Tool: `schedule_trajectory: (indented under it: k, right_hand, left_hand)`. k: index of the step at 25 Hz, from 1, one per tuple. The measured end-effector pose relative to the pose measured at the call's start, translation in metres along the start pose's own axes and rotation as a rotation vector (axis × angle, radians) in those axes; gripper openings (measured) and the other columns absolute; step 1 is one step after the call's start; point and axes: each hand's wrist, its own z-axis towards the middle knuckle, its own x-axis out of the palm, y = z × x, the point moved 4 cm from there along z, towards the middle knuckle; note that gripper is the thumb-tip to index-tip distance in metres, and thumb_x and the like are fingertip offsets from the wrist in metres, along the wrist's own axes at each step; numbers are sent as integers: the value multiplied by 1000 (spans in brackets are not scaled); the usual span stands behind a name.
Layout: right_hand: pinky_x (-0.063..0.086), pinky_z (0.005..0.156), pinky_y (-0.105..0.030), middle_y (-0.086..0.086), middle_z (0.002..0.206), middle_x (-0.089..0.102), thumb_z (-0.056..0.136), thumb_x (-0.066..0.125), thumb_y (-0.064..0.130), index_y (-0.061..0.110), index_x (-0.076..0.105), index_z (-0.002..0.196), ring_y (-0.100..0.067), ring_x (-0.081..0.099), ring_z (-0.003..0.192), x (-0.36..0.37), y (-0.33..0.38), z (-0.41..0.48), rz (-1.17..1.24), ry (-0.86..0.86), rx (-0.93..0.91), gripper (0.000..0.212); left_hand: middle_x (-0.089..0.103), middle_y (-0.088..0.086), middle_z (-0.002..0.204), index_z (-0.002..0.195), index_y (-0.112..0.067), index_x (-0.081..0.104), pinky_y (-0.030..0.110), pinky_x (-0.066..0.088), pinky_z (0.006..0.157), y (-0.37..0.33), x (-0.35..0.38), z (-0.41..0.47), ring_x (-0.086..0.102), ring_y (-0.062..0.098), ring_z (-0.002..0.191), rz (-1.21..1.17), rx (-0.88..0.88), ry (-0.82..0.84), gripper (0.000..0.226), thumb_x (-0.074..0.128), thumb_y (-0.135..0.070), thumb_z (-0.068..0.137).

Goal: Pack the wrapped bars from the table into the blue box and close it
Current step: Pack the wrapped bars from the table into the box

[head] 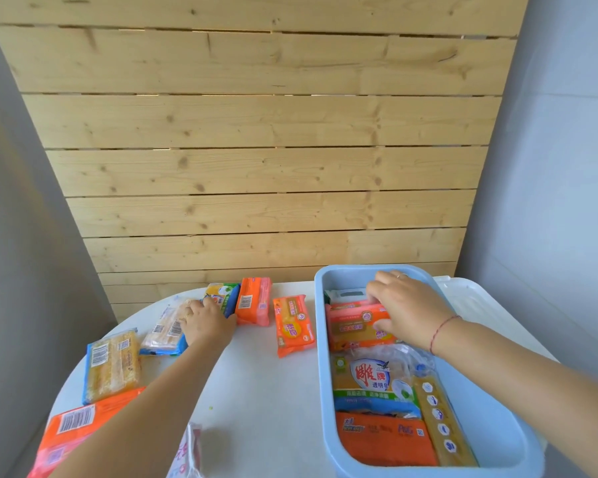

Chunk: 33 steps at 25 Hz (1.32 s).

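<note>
Head view is the only view supplied. The blue box [425,367] is seen at the lower right of the frame, standing on the white table [256,391] with no lid on it. What may be the lid, a pale panel [463,298], is seen just beyond the box at the right, though this cannot be confirmed.

The right hand [408,308] is lowered into the upper end of the box, palm down, fingers spread and pressed on a pink-and-orange bar [356,324]. No closed grip is visible; the bar appears to be pushed flat so that it seats beside the packets already laid in. Below it in the frame, a clear-wrapped yellow bar [370,377], an orange bar [384,443] and a narrow yellow bar [442,426] set on edge along the right wall are packed tightly, presumably to save room.

The left hand [206,322] is extended to the centre left of the frame, fingers curled over the blue-and-green bar [223,296]. Whether the bar is fully gripped cannot be told. The reach is judged to prepare the next packet while the other is settled.

Loose bars are left on the table: an orange bar standing on edge [254,300], a flat orange-and-yellow bar [294,324], a pale bar [163,331], a yellow bar [113,365] and a large orange packet [80,429] at the lower left. The task is judged roughly half complete.
</note>
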Motion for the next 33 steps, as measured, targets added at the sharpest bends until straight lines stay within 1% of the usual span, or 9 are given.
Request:
schedule_trajectory:
  k: [7,9,11,15,18,21,25,29,33]
  right_hand:
    - [39,88,-28,6,108,50,81,64,39,28,53,107,-15,45,106,1,-5,-2,77,7,35,30]
    - [39,91,-29,5,114,52,83,62,38,26,54,114,-15,48,109,-5,-4,-2,91,3,49,34]
    - [43,88,-26,3,116,55,84,63,35,23,56,116,-14,53,107,-22,-6,-3,361,-62,113,35]
    - [48,82,-16,8,115,62,70,66,55,26,48,124,-1,62,102,-49,21,-13,1030,22,119,64]
    - [55,85,-30,5,112,66,68,77,39,24,47,122,-8,66,98,-53,33,-27,1023,-86,92,64]
    - [55,86,-44,-1,105,71,74,70,17,22,58,113,-21,68,94,-57,11,-40,962,-216,150,41]
    - [50,91,-32,1,111,71,82,69,17,24,62,116,-13,66,100,-51,-27,-52,842,39,105,36]
    - [47,92,-30,3,115,64,82,68,19,27,58,124,-16,60,103,-31,-27,-43,596,207,80,44]
    - [44,84,-30,1,104,42,76,73,25,25,60,121,-17,47,96,-12,-10,-27,396,112,149,47]
  left_hand:
    - [57,22,112,112,0,45,46,49,85,3,-15,-25,53,40,105,-427,-141,-76,58,69,-26,66]
    - [60,19,107,111,-3,47,49,50,83,5,-35,-44,56,39,99,-590,-94,-200,54,68,-27,69]
    - [60,9,107,121,-13,44,43,53,75,-11,-61,-70,60,30,95,-788,32,-245,60,72,-31,71]
    - [62,-2,97,140,-22,29,14,50,48,-90,-92,-130,68,4,72,-1304,194,213,88,81,-23,69]
    - [68,7,103,134,-28,27,22,56,53,-138,-88,-170,73,13,75,-1420,202,547,86,83,-24,68]
    - [66,6,111,116,-19,42,28,59,65,-150,-77,-186,72,11,82,-1316,309,529,63,81,-35,69]
    - [28,1,146,144,-26,29,41,33,110,-132,-83,-159,27,20,136,-545,517,50,86,69,-54,73]
    - [26,-5,153,134,-32,47,20,36,92,-128,-60,-153,34,15,133,-405,667,352,64,72,-42,76]
    - [15,-3,156,138,-26,42,27,45,91,-134,-52,-150,38,23,132,-241,643,256,75,77,-30,72]
